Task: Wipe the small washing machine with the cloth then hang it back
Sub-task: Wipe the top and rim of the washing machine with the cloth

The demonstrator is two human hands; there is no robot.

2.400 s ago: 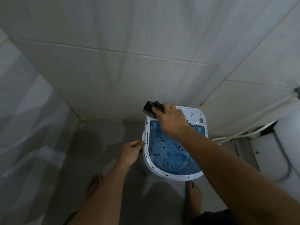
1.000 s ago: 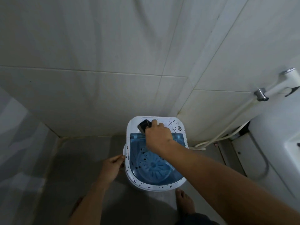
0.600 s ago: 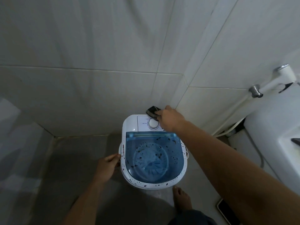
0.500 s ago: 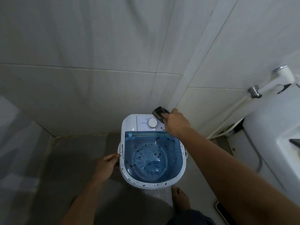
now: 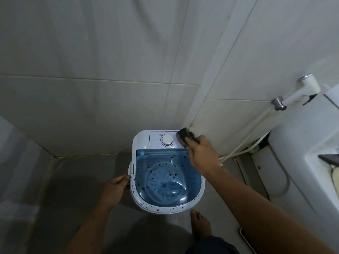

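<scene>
Grey floor tiles (image 5: pixel 73 180) fill the left side, smooth and dull, meeting the pale wall tiles (image 5: pixel 91 107) at a stained grout line. Next comes the left hand (image 5: pixel 115 186), its fingers curled against the left rim of the small washing machine (image 5: pixel 146 204), apparently steadying it; how firmly it holds I cannot tell. That machine is a rounded white plastic tub speckled with dark spots, topped by a see-through blue lid (image 5: pixel 165 173) that shows a ribbed disc beneath, with a white round dial (image 5: pixel 167 139) on the flat control panel at the back. Just right of the dial, the right hand (image 5: pixel 201 154) grips the dark folded cloth (image 5: pixel 184 137), fingers closed around it, pressing it on the panel's back right corner beside the wall. Further right, a pale hose (image 5: pixel 247 138) runs down from a metal fitting (image 5: pixel 278 103), and a white glossy fixture (image 5: pixel 302 143) stands at the edge.

The risks look modest: the light tub could slide or tip on the smooth floor if the bracing hand slackens, and a hard sweep leftward might turn the dial. Spots on the rim and lid remain, so wiping seems unfinished.
</scene>
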